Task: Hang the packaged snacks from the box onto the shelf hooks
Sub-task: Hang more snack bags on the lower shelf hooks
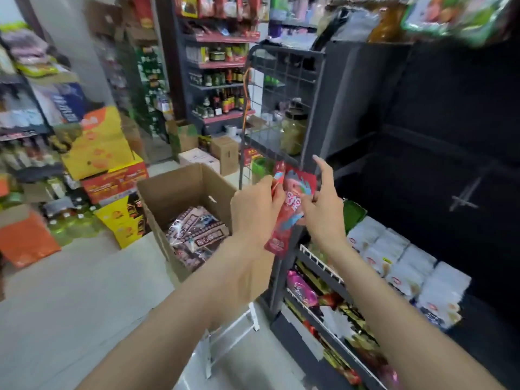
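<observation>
Two hands up front: left hand (pixel 257 204), right hand (pixel 323 204). Between them, red snack packets (pixel 289 204), at least two, overlapping, exact count unclear. One open cardboard box (pixel 180 190) on the left, several dark packets (pixel 194 235) inside, too jumbled to count. One glass jar (pixel 292 130) on the far wire rack (pixel 284 71).

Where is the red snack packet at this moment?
The red snack packet is at the centre of the head view, held between the left hand and right hand, right of the cardboard box.
</observation>
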